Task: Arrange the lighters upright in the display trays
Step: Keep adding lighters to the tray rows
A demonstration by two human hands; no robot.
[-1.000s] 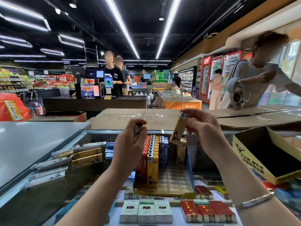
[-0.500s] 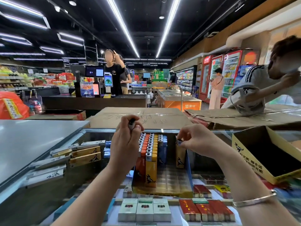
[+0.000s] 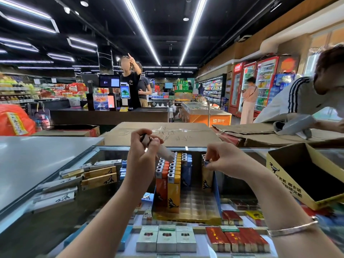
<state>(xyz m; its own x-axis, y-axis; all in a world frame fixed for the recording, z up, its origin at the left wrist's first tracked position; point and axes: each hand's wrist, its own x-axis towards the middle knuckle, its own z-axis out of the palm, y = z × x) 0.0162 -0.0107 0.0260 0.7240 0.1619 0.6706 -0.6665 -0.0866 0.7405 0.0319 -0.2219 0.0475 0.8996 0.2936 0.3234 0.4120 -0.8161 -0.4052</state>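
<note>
Your right hand (image 3: 222, 158) now pinches the yellow lighter (image 3: 207, 175) upright at the tray's (image 3: 216, 192) 1 o'clock, lowered since; your left hand (image 3: 144, 151) grips another lighter (image 3: 163, 154).

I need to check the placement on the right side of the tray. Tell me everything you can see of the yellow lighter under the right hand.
The yellow lighter stands upright in the display tray, against its blue right wall and apart from the packed rows to its left. Its body looks like glossy plastic with a black animal logo low on the front, and it has a silver metal cap. The right hand pinches its top with curled fingertips. Its base is hidden.
</note>
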